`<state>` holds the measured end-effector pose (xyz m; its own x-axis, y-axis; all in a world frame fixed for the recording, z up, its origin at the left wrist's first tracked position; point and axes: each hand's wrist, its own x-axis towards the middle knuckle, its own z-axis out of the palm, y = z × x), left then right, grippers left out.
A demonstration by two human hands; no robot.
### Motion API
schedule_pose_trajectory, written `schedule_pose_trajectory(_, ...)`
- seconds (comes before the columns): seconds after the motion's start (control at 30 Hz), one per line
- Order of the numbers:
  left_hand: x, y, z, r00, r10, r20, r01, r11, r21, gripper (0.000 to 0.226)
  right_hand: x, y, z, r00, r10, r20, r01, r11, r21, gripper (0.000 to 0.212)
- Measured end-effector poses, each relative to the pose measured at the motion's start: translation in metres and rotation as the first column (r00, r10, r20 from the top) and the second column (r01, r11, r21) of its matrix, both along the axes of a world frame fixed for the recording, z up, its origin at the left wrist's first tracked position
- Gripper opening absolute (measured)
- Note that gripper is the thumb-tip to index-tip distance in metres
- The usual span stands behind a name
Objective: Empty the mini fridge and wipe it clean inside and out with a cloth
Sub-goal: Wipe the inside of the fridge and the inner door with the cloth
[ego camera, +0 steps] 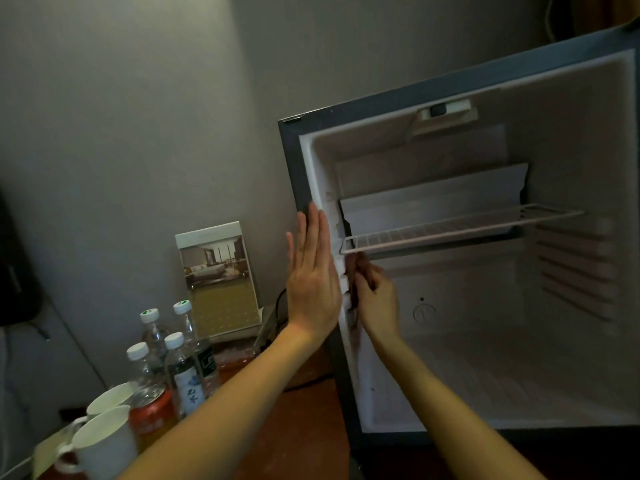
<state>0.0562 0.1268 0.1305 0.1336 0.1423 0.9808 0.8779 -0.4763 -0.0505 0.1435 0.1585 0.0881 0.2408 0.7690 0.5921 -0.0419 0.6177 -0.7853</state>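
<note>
— Where is the cloth at this moment?
— The person's right hand [379,303] has its fingers curled round a dark brownish cloth [353,266]. It is bunched against the white inner left wall of the dark-framed mini fridge [291,161], just under the front left corner of the white wire shelf [450,226]. Most of the cloth is hidden behind the fingers.
— And the other hand?
— The left hand [311,285] lies flat with straight fingers against the fridge's outer left side, at the front edge. It grips nothing and is likely bracing the cabinet.
— How should the cloth handle?
— Probably soft and light. Held as a wad behind the fingertips, it should fold into ribs and corners. A loose edge could snag on the shelf wire.
— Is the fridge emptied?
— It appears so. Clear plastic water bottles [180,368], an orange drink can [152,407] and white ceramic cups [104,441] stand on the wooden table [304,427] to the left.
</note>
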Motion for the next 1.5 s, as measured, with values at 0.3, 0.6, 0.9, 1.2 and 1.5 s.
schedule_pose_trajectory(0.3, 0.013, 0.013, -0.003, 0.998, -0.006, 0.070, 0.001, 0.997, 0.076, 0.048, 0.008, 0.074, 0.020, 0.996, -0.006, 0.084, 0.021, 0.985, -0.169, 0.017)
schedule_pose_trajectory(0.6, 0.016, 0.009, -0.005, 0.998, -0.014, 0.068, 0.009, 0.998, 0.068, 0.051, 0.019, 0.041, 0.002, 0.954, -0.149, 0.260, 0.111, 0.982, 0.154, 0.023)
schedule_pose_trajectory(0.9, 0.015, 0.011, -0.005, 0.999, -0.011, 0.053, 0.007, 0.997, 0.080, 0.055, 0.035, 0.002, -0.009, 0.861, -0.324, 0.391, 0.119, 0.878, 0.464, 0.031)
schedule_pose_trajectory(1.2, 0.015, 0.010, -0.005, 0.999, -0.013, 0.044, 0.010, 0.999, 0.048, 0.054, 0.026, 0.009, 0.001, 0.994, -0.003, 0.111, -0.030, 0.955, 0.295, 0.013)
schedule_pose_trajectory(1.5, 0.014, 0.012, -0.007, 0.998, -0.007, 0.063, 0.004, 0.999, 0.049, 0.049, 0.013, 0.061, 0.026, 0.988, -0.147, 0.051, 0.150, 0.987, -0.058, 0.018)
